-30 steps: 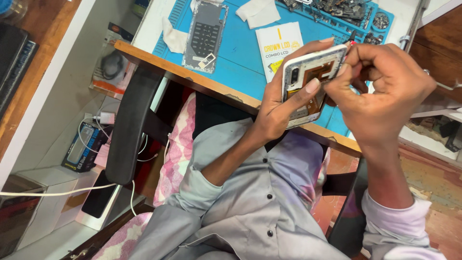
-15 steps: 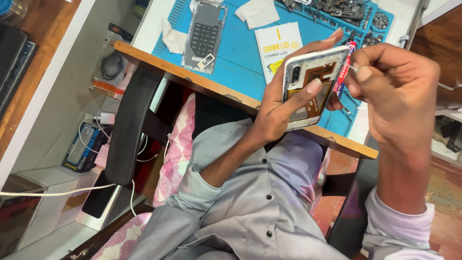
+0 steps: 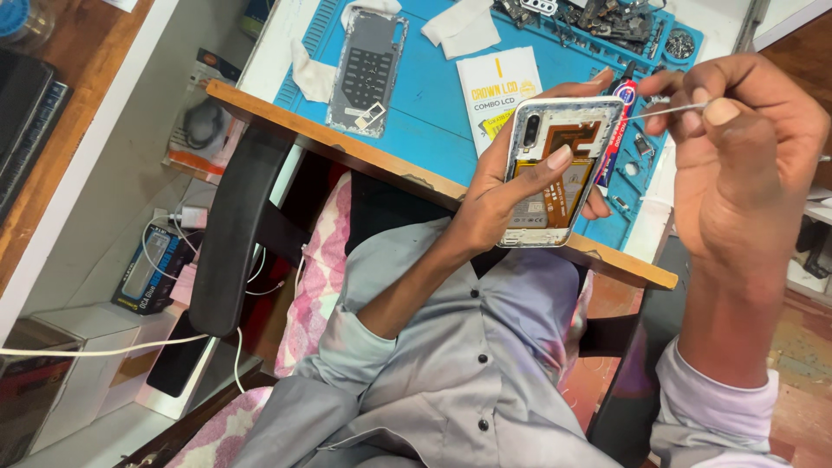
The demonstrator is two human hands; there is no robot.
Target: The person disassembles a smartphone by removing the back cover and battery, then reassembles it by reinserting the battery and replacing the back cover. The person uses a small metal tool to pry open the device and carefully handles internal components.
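Observation:
My left hand (image 3: 498,208) grips an opened phone (image 3: 559,165) with a white frame. Its back is off, so the orange flex cable and the battery show. A small red, white and blue tube (image 3: 617,130) stands along the phone's right edge, against my left fingers. Just right of the phone, my right hand (image 3: 745,173) pinches a thin pale pin-like tool (image 3: 667,110) between thumb and fingers. The tool's tip points at the top of the tube. Both hands hover over the near edge of a blue work mat (image 3: 433,95).
On the mat lie a removed phone panel (image 3: 368,61), a white and yellow box (image 3: 498,87), white cloths (image 3: 459,22) and small loose parts (image 3: 607,17). The wooden table edge (image 3: 390,165) runs under my hands. A black chair arm (image 3: 234,225) and cables sit at the left.
My right hand has pulled away from the phone's back to the right, with the thin tool in it. The left hand keeps holding the phone, now fully uncovered.

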